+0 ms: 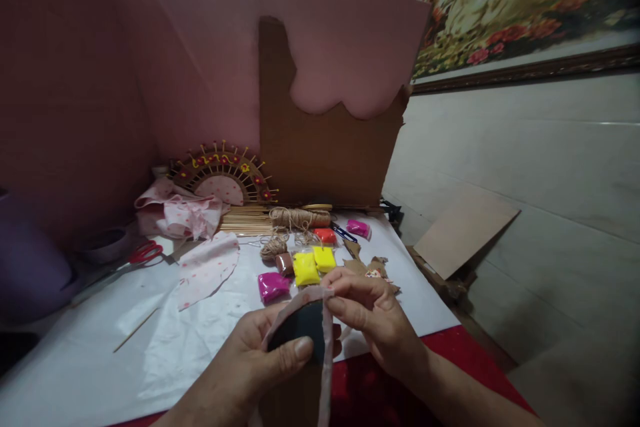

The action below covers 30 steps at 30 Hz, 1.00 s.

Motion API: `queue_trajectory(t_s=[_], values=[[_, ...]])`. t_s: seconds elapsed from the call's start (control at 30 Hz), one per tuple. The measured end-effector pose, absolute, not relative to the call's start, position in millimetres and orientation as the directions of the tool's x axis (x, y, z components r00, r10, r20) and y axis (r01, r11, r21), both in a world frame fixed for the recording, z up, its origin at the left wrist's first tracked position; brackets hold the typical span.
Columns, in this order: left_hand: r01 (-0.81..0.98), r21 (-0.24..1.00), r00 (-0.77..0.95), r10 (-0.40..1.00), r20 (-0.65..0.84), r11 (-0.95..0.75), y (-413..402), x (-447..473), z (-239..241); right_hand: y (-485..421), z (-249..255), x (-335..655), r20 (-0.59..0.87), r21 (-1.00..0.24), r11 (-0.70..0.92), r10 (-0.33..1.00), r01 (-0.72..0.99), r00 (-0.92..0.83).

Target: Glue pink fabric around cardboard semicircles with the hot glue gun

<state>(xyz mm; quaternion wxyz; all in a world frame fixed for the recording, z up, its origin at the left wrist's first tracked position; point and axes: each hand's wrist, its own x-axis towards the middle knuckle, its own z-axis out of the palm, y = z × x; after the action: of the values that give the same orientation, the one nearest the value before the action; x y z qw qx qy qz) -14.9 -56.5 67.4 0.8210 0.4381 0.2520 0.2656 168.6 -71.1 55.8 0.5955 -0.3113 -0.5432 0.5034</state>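
My left hand (255, 360) grips a curved cardboard piece (295, 393), its thumb pressed on the dark face. Pale pink dotted fabric (326, 353) wraps over the rim of that piece as a narrow folded border. At the upper right corner, my right hand (375, 320) pinches the fabric edge between thumb and fingers. The lower part of the piece runs out of the bottom of the view. Just beyond my hands lie yellow clay packets (305, 269) and a magenta packet (273, 287).
Behind stand a decorated half-round stick fan (225, 173), a twine roll (299, 217) and a large cut cardboard sheet (330, 153). To the left are red-handled scissors (146, 252), a cut fabric piece (209, 270) and a thin stick (135, 330). Cardboard scraps (367, 267) lie to the right.
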Motion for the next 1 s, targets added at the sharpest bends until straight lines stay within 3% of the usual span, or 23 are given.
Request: queue_trajectory(t_s=[0.3,0.4,0.6,0.8,0.87,0.93,1.0], values=[[-0.255,0.844,0.725,0.671,-0.157,0.473,-59.1,-11.9,69.7,-72.2,58.0,171.0,0.438,-0.896,0.425,0.894,-0.127,-0.096],[-0.261,0.816,0.731,0.657,-0.182,0.516,-59.6,-12.0,70.3,-72.9,61.3,170.7,0.532,-0.847,0.53,0.843,-0.04,-0.076],[-0.207,0.789,0.705,0.648,-0.289,0.578,-60.5,-15.3,71.3,-71.4,62.6,176.6,0.716,-0.67,0.732,0.682,0.124,-0.153],[-0.214,0.773,0.722,0.63,-0.286,0.597,-59.4,-15.5,72.0,-67.8,65.2,185.5,0.84,-0.314,0.905,0.406,0.287,-0.361],[-0.215,0.784,0.739,0.622,-0.259,0.582,-58.8,-15.5,73.2,-68.1,67.0,185.9,0.842,-0.262,0.917,0.37,0.302,-0.393],[-0.221,0.796,0.749,0.621,-0.231,0.563,-58.7,-15.6,74.8,-69.9,67.2,185.0,0.831,-0.332,0.893,0.429,0.304,-0.354],[-0.218,0.802,0.751,0.62,-0.226,0.556,-59.1,-15.5,76.1,-72.4,65.8,183.3,0.776,-0.502,0.805,0.581,0.315,-0.247]])
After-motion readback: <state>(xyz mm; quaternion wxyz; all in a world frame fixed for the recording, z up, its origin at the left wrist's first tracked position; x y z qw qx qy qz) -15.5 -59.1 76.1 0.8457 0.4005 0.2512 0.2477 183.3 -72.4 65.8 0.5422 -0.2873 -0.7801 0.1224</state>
